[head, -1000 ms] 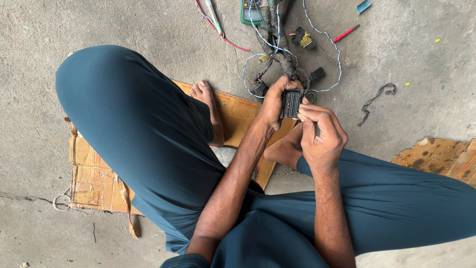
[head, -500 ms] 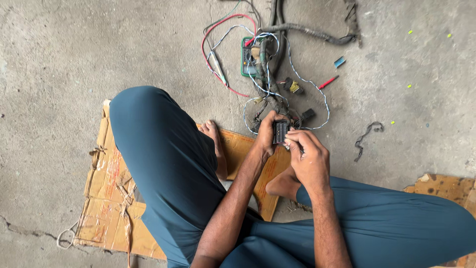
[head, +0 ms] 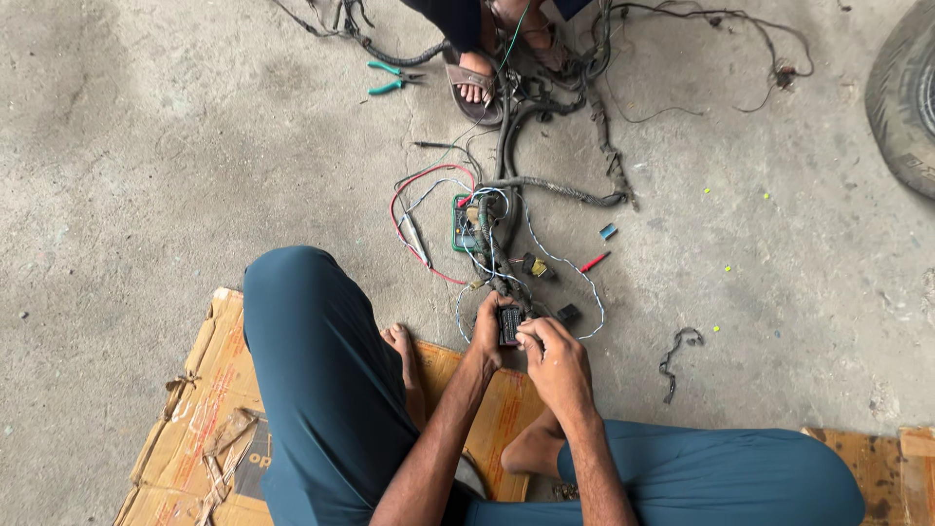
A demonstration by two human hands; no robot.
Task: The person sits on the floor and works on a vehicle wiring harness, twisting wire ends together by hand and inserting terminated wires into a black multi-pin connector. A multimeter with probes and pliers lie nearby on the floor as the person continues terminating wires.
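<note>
I sit cross-legged on flattened cardboard (head: 185, 429) on a concrete floor. My left hand (head: 487, 329) grips a small black wiring connector (head: 509, 325) at the end of a wire harness (head: 497, 244). My right hand (head: 555, 358) pinches at the connector's right side with thumb and fingertips. The harness bundle runs from the connector away from me, past a small green meter (head: 461, 222) with red and black leads.
Another person's sandalled foot (head: 475, 86) stands at the top among thick black cables (head: 555, 185). Green-handled pliers (head: 392, 78) lie left of it. Small black plugs (head: 568, 314), a red piece (head: 594, 261) and a blue piece (head: 608, 231) lie near the harness. A tyre (head: 911, 97) sits at the right edge.
The view has tilted up and away, so the hands sit lower and the far cables, foot and tyre have come into sight. Both hands stay on the connector.
</note>
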